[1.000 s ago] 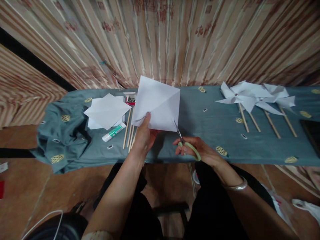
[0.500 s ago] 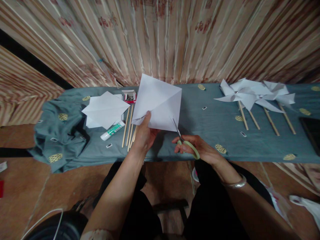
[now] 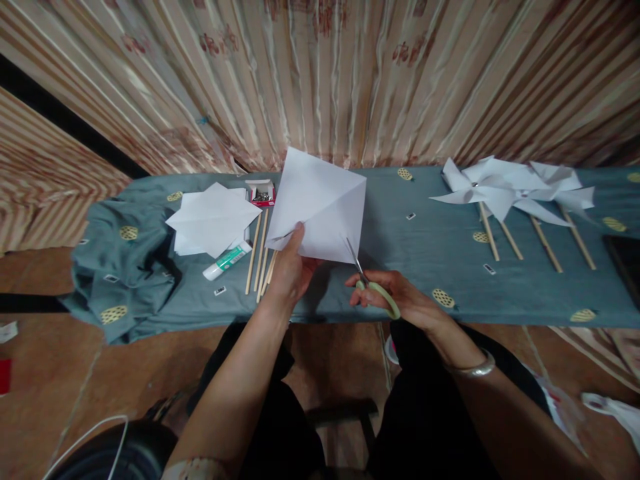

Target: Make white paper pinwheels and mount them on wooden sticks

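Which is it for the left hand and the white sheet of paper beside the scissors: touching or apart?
Touching. The head view shows the left hand holding the white sheet, its thumb lying on the upper face.

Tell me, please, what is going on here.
A person's left hand holds a square sheet of creased white paper, while their right hand holds green-handled metal scissors at the sheet's near right corner. White paper pinwheels on wooden sticks lie to the right. White paper sheets and a green-and-white glue stick lie to the left.
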Motion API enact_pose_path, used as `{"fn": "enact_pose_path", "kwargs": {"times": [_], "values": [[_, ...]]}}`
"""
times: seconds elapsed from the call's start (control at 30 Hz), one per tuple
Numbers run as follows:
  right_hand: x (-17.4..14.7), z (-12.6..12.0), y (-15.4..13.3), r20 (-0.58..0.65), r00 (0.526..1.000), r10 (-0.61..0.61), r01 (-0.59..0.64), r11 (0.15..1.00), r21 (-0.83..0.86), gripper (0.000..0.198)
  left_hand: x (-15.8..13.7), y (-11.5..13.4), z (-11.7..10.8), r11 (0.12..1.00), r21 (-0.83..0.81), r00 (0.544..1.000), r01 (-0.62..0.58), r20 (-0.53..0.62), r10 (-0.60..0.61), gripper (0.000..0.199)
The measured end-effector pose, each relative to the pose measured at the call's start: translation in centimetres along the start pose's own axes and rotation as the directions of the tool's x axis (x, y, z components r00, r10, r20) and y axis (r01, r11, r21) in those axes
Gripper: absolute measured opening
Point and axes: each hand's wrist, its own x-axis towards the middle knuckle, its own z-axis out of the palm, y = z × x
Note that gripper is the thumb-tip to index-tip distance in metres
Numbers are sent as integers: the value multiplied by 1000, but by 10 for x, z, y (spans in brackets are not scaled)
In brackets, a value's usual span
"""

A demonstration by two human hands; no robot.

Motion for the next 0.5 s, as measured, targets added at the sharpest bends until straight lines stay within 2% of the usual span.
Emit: {"fn": "enact_pose_path", "kwargs": {"times": [0.27,0.5], "values": [[1,-2,1,26,1000,-7,9,997,-70,52,2,-1,-2,999,-19,999,-31,24,32,10],[1,-4,0,53,999,12,-9,998,-57,62,0,0,0,998,-64,999,-29,18,30,13]]}}
